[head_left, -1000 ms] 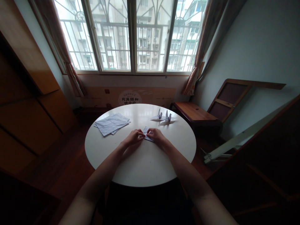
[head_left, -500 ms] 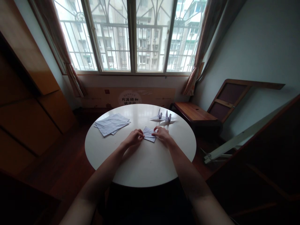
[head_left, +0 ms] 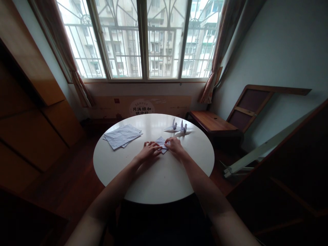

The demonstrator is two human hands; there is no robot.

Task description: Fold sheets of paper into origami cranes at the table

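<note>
A small folded square of pale paper [head_left: 161,140] lies on the white round table [head_left: 159,177], turned so a corner points away from me. My left hand [head_left: 150,150] rests at its left side, fingers stretched out and lying over the paper's near left part. From the right, my right hand [head_left: 173,145] has its thumb and fingers pinched at the paper's right edge. Both hands cover much of the paper, so its near folds are partly hidden.
Two folded paper cranes [head_left: 183,127] stand at the table's back right. Several creased paper sheets [head_left: 123,135] lie stacked at the back left. Past the table's right edge is a low wooden bench [head_left: 212,122]; a printed carton [head_left: 107,105] stands under the window.
The left hand has moved right, its fingers now spread over the paper. The right hand has shifted slightly left, and the paper has turned to point a corner away.
</note>
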